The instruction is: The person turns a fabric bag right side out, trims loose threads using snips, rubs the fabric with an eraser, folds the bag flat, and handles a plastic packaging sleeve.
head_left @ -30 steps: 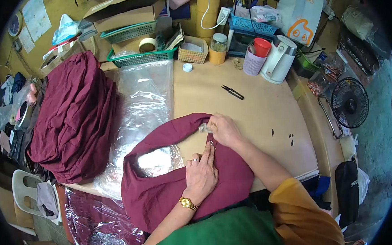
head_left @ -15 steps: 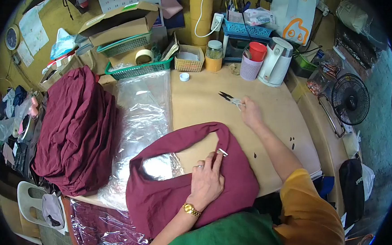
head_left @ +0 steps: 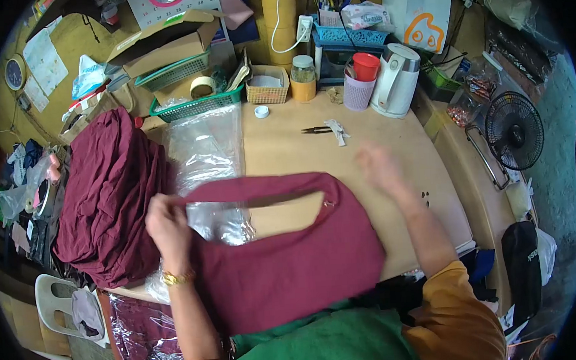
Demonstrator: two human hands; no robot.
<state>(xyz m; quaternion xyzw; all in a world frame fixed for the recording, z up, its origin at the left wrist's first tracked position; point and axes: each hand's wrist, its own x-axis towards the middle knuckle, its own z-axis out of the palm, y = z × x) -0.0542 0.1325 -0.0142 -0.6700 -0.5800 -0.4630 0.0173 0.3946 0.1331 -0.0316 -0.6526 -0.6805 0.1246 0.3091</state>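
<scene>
A maroon fabric shoulder bag (head_left: pixel 293 265) lies spread on the table at my front edge, its strap looped away from me. My left hand (head_left: pixel 169 230) is closed on the bag's left upper edge, where the strap meets the body. My right hand (head_left: pixel 381 169), smeared by motion, hovers over the table right of the bag; its fingers cannot be made out. Beyond the bag, small thread snips (head_left: pixel 318 130) with dark blades and a white-wrapped handle lie on the table.
At left rises a pile of maroon fabric (head_left: pixel 111 197), beside clear plastic sheets (head_left: pixel 207 145). Along the back stand a green basket (head_left: pixel 198 105), a jar (head_left: pixel 304 80), a lilac cup (head_left: pixel 359 91) and a white kettle (head_left: pixel 395 81). A black fan (head_left: pixel 514 130) is at right.
The snips have left my right hand and lie on the table. My left hand has moved from the bag's middle to its left edge and taken hold; the bag's strap is pulled straighter.
</scene>
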